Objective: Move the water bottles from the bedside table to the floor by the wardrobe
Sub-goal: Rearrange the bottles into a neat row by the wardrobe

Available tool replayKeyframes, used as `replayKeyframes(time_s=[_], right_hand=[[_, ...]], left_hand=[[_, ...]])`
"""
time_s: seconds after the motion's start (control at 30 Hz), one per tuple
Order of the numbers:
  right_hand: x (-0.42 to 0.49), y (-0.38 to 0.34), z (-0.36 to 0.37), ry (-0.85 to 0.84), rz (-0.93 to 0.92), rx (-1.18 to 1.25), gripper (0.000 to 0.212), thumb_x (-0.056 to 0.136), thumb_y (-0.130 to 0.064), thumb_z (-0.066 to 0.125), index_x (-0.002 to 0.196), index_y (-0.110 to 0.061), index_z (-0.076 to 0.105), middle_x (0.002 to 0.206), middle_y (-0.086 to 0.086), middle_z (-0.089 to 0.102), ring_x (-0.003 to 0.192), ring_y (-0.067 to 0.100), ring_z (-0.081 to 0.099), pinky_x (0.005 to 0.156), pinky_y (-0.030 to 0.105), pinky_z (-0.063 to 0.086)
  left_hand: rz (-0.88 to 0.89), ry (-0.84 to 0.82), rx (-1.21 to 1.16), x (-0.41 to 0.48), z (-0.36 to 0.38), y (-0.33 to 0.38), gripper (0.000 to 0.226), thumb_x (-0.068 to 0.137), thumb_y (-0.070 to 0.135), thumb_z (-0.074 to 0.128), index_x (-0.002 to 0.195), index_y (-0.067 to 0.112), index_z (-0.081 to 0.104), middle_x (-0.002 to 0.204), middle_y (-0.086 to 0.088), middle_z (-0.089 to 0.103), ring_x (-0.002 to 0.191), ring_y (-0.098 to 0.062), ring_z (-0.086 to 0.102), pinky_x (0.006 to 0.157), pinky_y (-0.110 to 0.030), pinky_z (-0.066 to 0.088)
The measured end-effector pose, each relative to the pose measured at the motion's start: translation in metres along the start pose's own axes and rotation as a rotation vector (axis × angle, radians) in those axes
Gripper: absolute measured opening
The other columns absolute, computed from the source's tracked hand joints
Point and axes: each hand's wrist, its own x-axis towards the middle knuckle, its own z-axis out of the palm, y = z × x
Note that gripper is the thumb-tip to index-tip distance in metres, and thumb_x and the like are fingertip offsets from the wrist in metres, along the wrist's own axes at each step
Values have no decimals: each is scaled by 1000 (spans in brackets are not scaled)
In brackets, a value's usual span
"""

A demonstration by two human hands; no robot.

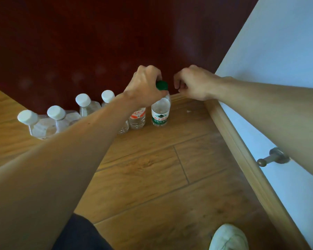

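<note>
A row of clear water bottles stands on the wooden floor (152, 168) against the dark red wardrobe (98, 42). Rightmost is a green-capped bottle (160, 114) with a green and white label. My left hand (144, 87) grips it by the neck, just under the cap. To its left stands a bottle with an orange label (137, 118), its top hidden by my left wrist. Further left are several white-capped bottles (83, 103). My right hand (191, 83) hovers just right of the green cap with fingers curled, holding nothing.
A white wall (278, 69) with a wooden skirting board (242, 150) runs along the right. A metal door stopper (273, 157) sticks out of the wall low down. My white shoe (227, 237) is at the bottom right.
</note>
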Motion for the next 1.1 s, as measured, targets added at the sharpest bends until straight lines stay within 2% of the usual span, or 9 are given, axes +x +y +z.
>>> replayKeyframes(time_s=[0.07,0.17,0.3,0.43,0.67,0.83,0.97,1.1], right_hand=[[-4,8,0,-7,15,1,16,87,-13,59,90,-28,62,95,3,56,92,29,63,80,34,52],[-7,15,2,-59,18,-24,21,86,-5,58,88,-26,60,90,0,53,89,27,62,76,34,52],[-10,21,1,-126,34,-44,27,83,2,56,87,-25,63,86,-5,52,88,26,63,79,40,57],[-9,24,1,-162,49,-39,29,85,2,56,84,-27,61,88,-5,51,89,26,62,81,43,57],[-8,17,-1,-207,63,-33,29,83,0,55,81,-29,60,89,-7,52,91,25,62,85,45,57],[-15,16,-2,-313,95,-31,20,89,-4,55,98,-19,65,87,-7,54,94,24,61,86,40,55],[-19,17,-2,-379,121,-29,17,92,-7,57,103,-18,65,91,-2,60,92,22,63,78,33,54],[-21,19,-1,-403,123,-33,15,94,-10,56,104,-17,64,94,3,67,90,21,67,76,32,56]], left_hand=[[-18,0,7,4,4,1,20,76,19,78,86,5,68,75,-4,64,68,-17,63,55,-26,53],[-55,-10,35,5,10,2,15,80,16,75,89,6,68,81,-5,64,71,-16,64,58,-32,58],[-80,0,70,7,9,0,16,82,13,74,93,3,68,84,-6,64,68,-12,62,53,-20,51],[-95,24,99,7,8,-2,22,81,14,75,97,0,68,90,-13,67,78,-24,67,67,-34,60],[-123,8,174,9,13,-5,25,81,17,74,97,0,66,92,-13,66,82,-27,66,71,-39,59],[-84,6,237,7,18,-3,30,85,16,70,107,-3,62,109,-18,59,97,-30,60,79,-35,54],[-65,-5,257,5,19,-4,33,86,16,68,112,-4,61,112,-19,57,101,-31,58,81,-38,54],[-16,-1,302,4,18,-4,39,87,17,66,117,-5,58,114,-20,56,107,-34,55,89,-42,51]])
